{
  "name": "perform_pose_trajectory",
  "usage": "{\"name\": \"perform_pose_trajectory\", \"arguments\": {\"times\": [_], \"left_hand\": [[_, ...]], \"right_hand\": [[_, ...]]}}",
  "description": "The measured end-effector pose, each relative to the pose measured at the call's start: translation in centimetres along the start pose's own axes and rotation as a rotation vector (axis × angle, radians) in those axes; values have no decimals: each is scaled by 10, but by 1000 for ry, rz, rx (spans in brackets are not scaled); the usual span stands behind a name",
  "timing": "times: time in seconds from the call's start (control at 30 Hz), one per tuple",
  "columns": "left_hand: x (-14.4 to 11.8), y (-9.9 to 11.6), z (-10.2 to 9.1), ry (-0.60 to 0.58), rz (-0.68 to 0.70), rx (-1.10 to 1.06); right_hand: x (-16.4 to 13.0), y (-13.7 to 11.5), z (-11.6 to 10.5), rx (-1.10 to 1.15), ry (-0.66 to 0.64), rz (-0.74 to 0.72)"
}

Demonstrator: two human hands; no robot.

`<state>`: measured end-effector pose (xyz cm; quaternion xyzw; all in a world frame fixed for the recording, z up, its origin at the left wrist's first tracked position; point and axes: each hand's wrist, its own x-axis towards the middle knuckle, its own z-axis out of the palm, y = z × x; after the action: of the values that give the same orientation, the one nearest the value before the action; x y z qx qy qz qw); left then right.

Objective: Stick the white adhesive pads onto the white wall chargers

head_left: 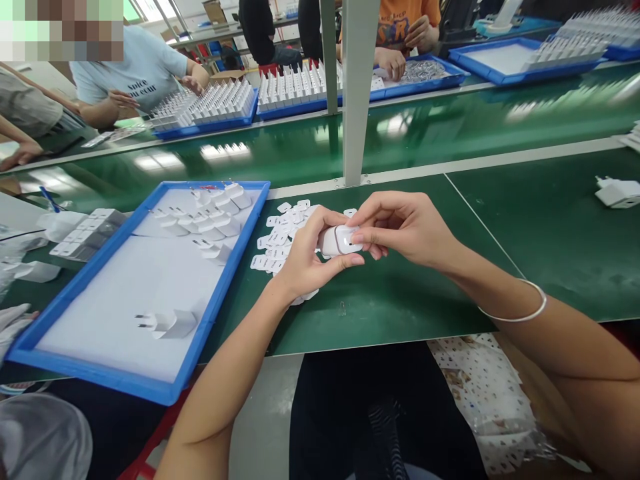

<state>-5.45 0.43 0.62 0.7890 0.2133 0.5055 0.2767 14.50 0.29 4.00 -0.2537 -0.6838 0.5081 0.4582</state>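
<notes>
My left hand grips a small white charger plug above the green table. Fingertips of my right hand press on the plug's face, pinching at a small label there. Just behind my hands lies a loose pile of small white stickers. To the left sits a blue tray with a white liner. Several white plugs lie at its far end and one lone plug near its front.
A grey upright post stands behind my hands. A green conveyor belt runs across. Another white plug lies at the right. Beyond the belt, other people work at blue trays of upright plugs. Bagged parts lie at the left.
</notes>
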Motion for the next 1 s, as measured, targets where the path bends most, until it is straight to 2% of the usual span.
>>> {"name": "perform_pose_trajectory", "arguments": {"times": [0.47, 1.0], "left_hand": [[1, 0, 1, -13, -34, -12], [-2, -1, 7, 30, 35, -15]], "right_hand": [[-2, -1, 1, -12, -1, 4], [0, -1, 0, 84, -68, 69]]}}
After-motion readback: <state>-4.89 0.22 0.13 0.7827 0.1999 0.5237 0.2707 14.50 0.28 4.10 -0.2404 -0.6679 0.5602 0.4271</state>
